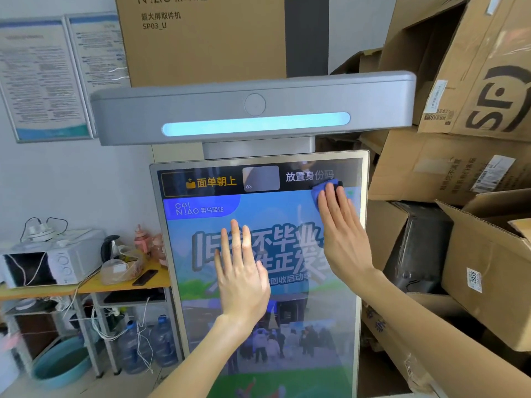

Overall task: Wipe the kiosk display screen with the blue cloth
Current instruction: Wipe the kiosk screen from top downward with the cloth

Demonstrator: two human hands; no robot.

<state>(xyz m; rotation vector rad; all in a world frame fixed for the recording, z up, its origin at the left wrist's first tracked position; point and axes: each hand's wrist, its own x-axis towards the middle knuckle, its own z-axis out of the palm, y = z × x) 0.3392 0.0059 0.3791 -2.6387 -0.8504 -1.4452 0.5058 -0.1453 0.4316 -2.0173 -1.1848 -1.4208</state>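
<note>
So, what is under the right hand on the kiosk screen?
The blue cloth, pressed flat against the kiosk display screen near its upper right corner. Only its top and left edges show past the fingers; the rest is covered by the right hand.

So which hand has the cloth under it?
The right hand, up near the top right corner of the kiosk screen, with the blue cloth showing past its fingertips. The left hand lies flat mid-screen with no cloth.
</note>
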